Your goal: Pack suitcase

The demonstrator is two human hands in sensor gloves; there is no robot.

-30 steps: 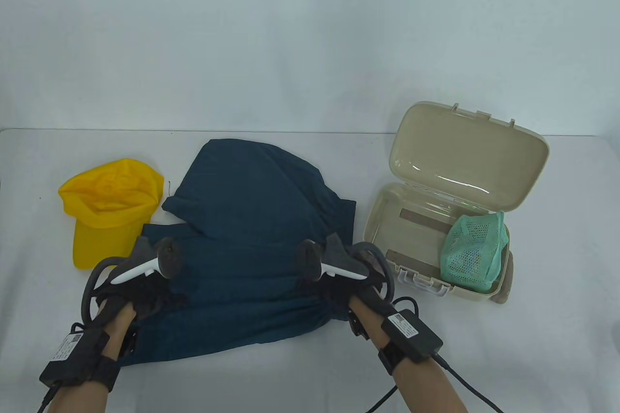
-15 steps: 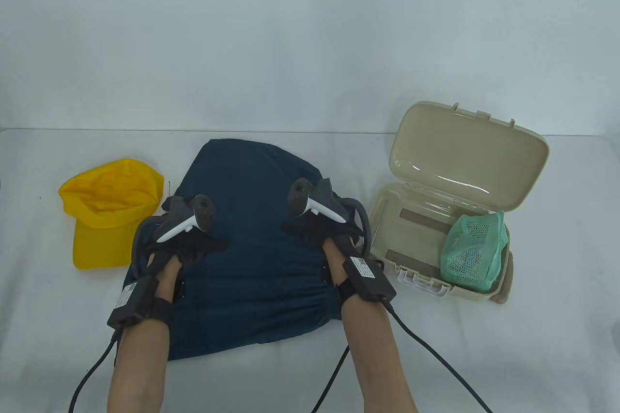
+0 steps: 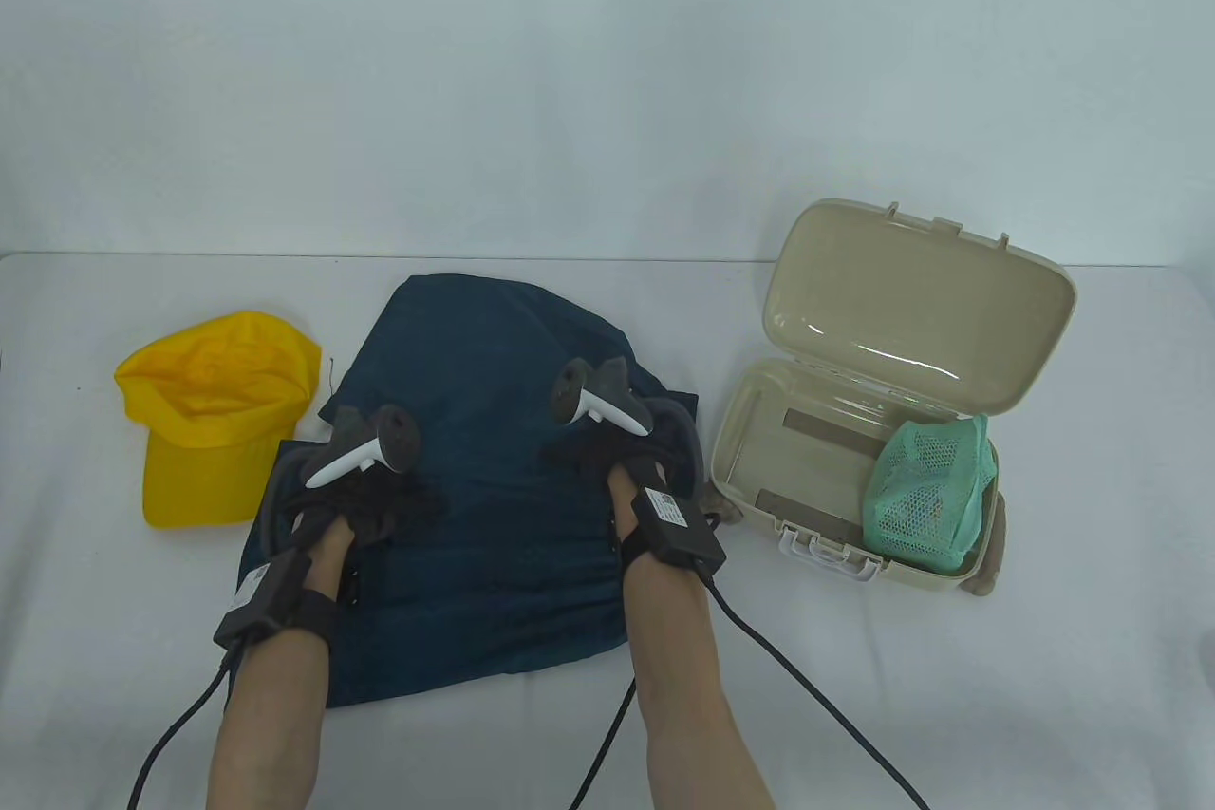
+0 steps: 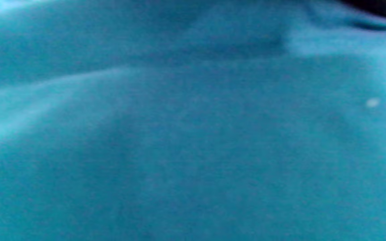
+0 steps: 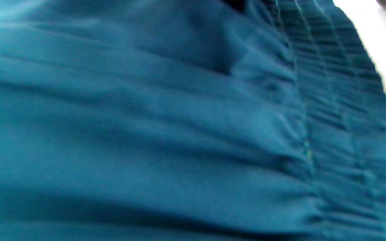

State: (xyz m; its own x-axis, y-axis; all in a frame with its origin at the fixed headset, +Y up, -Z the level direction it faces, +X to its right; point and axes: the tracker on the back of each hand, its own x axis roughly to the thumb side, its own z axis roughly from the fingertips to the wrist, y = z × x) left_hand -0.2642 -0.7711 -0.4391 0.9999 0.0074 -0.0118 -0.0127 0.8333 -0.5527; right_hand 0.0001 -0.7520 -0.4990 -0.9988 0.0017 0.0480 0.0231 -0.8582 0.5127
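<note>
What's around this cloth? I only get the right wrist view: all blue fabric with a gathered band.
Observer: The blue garment lies on the table between a yellow cap to its left and an open beige suitcase to its right.
Operator: Anything in the case?
Observer: A green mesh pouch sits at the right end of the base. The part of the base to its left shows bare.
Operator: Where's the left hand?
Observer: The left hand is on the garment's left side and the right hand is on its right side. Both are on top of the fabric, but the trackers hide how the fingers lie.
</note>
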